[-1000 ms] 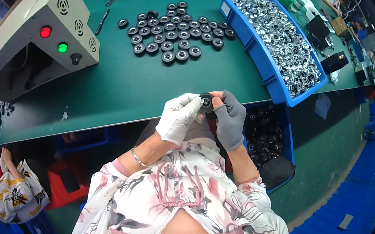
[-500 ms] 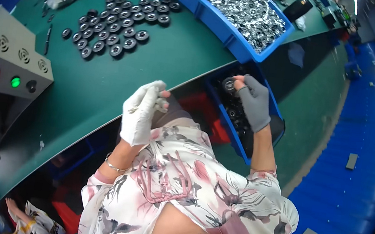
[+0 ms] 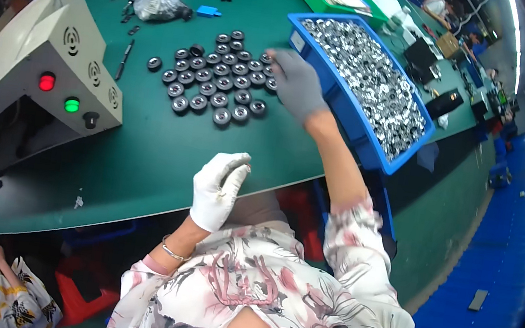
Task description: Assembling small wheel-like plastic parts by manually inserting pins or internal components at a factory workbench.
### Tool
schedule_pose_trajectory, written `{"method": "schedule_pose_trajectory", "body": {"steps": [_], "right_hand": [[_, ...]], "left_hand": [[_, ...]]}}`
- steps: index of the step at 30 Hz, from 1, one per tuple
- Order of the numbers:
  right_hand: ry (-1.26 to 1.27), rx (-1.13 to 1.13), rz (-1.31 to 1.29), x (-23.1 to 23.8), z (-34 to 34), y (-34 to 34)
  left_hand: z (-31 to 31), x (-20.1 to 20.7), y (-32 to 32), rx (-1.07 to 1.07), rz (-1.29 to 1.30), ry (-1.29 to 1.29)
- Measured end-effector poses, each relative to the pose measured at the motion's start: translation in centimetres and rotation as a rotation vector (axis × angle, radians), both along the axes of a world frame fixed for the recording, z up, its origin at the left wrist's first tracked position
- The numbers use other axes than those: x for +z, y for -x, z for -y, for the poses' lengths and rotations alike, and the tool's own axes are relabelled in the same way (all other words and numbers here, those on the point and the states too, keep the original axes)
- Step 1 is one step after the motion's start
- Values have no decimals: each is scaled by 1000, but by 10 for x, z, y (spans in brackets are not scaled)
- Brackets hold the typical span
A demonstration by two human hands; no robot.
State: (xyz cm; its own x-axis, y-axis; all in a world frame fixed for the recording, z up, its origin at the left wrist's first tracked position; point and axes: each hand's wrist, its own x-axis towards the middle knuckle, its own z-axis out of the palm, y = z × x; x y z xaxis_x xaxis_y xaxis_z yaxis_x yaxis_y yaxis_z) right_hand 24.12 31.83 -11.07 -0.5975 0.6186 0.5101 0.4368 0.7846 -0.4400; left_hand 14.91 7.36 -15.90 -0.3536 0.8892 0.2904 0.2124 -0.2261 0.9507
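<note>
My right hand, in a grey glove with bare fingertips, reaches over the green table at the right edge of a cluster of small black wheels. Its thumb and fingers close on a black wheel, partly covered by the fingertips. Most wheels lie flat, side by side, with shiny centres. Near the table's front edge hovers my left hand, in a white glove. Its fingers are curled together toward the thumb; whether anything small is inside is hidden.
A blue bin full of shiny metal parts stands right of my right hand. At left is a beige machine with red and green lights. A pen, a plastic bag and a blue piece lie farther back. Another person's arm shows lower left.
My right hand has moved from the lower bin of black parts up and left to the wheel cluster, carrying a wheel. My left hand stays near the table edge. The view has shifted.
</note>
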Motion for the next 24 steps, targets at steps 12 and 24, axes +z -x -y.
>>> {"method": "schedule_pose_trajectory", "body": {"steps": [12, 24], "right_hand": [[43, 119, 477, -29, -146, 89], [1448, 567, -600, -10, 104, -42]], "left_hand": [[-3, 0, 7, -69, -10, -43], [-9, 22, -2, 250, -266, -171]]}}
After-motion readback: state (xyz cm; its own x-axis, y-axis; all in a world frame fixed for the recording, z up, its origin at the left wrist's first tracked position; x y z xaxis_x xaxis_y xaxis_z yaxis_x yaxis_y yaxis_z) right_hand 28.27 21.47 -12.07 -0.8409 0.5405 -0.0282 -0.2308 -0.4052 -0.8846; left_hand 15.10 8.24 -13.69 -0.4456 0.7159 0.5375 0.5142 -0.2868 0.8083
